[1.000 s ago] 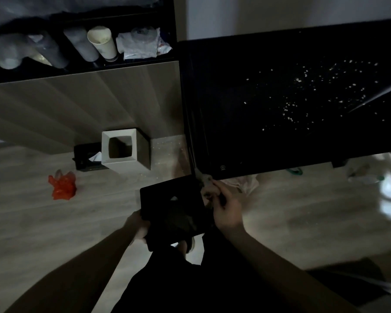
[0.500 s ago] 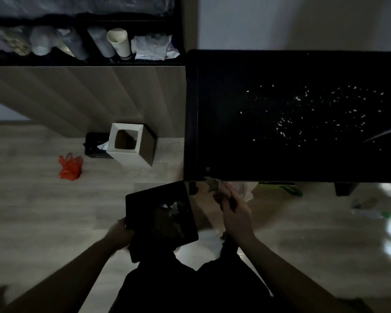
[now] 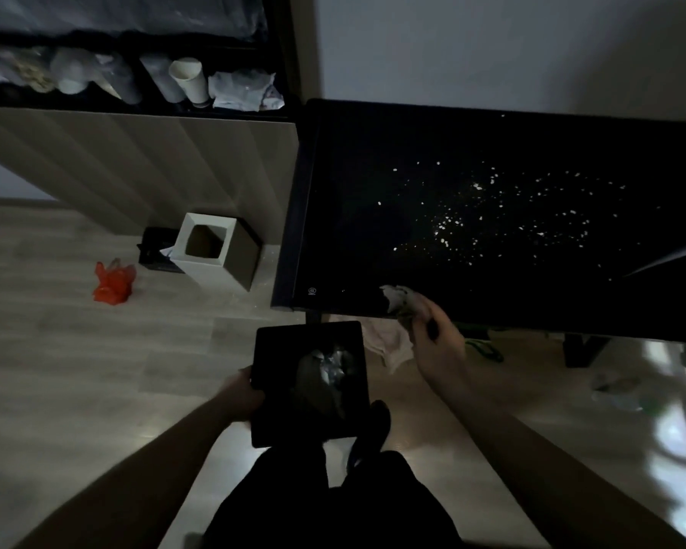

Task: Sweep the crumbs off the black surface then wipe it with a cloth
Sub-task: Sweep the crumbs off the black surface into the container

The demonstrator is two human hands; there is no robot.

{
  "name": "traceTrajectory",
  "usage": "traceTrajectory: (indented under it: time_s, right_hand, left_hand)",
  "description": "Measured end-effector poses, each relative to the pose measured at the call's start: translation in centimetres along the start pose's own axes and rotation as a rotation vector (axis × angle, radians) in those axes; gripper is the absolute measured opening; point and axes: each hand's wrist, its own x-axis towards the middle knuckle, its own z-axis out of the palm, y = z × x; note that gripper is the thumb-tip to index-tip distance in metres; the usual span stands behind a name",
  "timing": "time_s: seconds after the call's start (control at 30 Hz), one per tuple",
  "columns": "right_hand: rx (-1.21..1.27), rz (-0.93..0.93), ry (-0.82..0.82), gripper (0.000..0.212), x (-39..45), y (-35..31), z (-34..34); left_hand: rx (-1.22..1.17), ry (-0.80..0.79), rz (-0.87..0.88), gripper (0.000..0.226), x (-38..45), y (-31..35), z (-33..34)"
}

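Black surface (image 3: 492,279) across the right half of the frame, pale crumbs (image 3: 492,215) scattered over its middle. Flat black tray (image 3: 309,382) low at centre, gripped at its left edge by left hand (image 3: 240,394). Right hand (image 3: 438,346) closed around crumpled cloth (image 3: 399,301), at the surface's near edge.

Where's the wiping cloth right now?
The cloth is bunched in the right hand, at the black surface's near edge, left of the crumbs.
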Motion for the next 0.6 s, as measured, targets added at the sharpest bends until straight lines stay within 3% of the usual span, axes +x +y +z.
traceTrajectory:
  time_s: [0.2, 0.33, 0.47, 0.6]
  right_hand:
    - [-0.056, -0.061, 0.09, 0.039, 4.3, -0.8, -2.8]
    - [-0.095, -0.017, 0.165, 0.041, 6.7, -1.5, -4.3]
    - [-0.117, 0.024, 0.262, 0.042, 9.6, -1.8, -5.5]
    - [-0.17, 0.046, 0.318, 0.042, 12.7, -2.5, -6.2]
  left_hand:
    - [0.009, -0.044, 0.043, 0.048, 1.1, 4.2, 2.2]
    - [0.021, -0.099, 0.073, 0.077, 2.5, 5.1, 2.6]
    - [0.104, -0.141, 0.059, 0.085, 4.9, 4.7, 2.8]
    - [0.136, -0.177, 0.042, 0.067, 6.4, 4.2, 3.3]
